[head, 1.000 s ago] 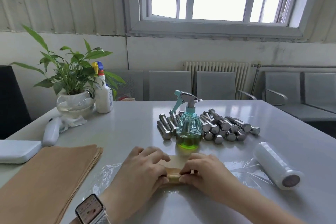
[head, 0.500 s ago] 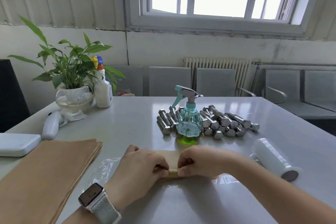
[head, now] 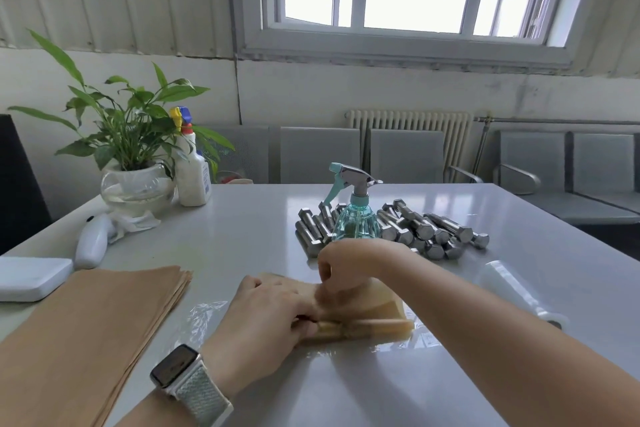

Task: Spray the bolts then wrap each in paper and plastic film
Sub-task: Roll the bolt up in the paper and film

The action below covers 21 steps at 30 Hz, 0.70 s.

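Note:
A bolt rolled in brown paper (head: 367,324) lies on a sheet of clear plastic film (head: 204,317) at the table's near middle. My left hand (head: 266,322) grips the left end of the roll. My right hand (head: 349,262) is raised above the paper's far flap, fingers curled; what they pinch is blurred. Behind it stands a teal spray bottle (head: 355,215) with a pile of steel bolts (head: 426,232) around it. A roll of plastic film (head: 512,288) lies to the right, partly behind my right forearm.
A stack of brown paper sheets (head: 79,329) covers the near left of the table (head: 242,229). Further left lie a white flat box (head: 27,277) and a white handheld device (head: 91,246). A potted plant (head: 135,163) and a white spray bottle (head: 192,170) stand at the back left. Grey chairs line the far side.
My right hand has let go of the roll's right end and lifted up and away toward the spray bottle. The left hand keeps its hold on the roll.

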Each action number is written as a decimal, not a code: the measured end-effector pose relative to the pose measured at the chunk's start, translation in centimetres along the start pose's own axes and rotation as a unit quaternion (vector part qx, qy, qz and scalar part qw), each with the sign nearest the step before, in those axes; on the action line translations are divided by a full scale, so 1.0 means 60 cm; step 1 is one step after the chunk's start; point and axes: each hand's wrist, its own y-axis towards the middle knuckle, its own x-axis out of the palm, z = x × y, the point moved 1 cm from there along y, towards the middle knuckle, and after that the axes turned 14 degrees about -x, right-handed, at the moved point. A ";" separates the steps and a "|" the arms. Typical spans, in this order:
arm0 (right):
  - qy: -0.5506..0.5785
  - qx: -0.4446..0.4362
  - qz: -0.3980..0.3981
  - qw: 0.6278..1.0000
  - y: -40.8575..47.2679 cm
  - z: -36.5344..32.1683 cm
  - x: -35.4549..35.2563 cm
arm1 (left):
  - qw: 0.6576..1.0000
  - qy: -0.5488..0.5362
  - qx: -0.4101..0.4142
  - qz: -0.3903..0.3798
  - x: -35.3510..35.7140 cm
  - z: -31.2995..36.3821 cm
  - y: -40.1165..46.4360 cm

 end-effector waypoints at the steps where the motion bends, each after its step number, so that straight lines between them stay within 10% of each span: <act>1: 0.000 -0.004 -0.005 1.000 -0.003 -0.001 -0.004 | 1.000 0.010 0.005 0.011 0.000 0.001 -0.003; 14: 0.135 -0.070 0.129 0.980 -0.080 -0.008 0.009 | 0.993 0.091 0.057 0.046 -0.013 0.012 -0.005; 21: 0.042 -0.062 0.071 0.995 -0.104 -0.005 0.041 | 0.992 0.080 0.079 0.052 -0.018 0.009 -0.004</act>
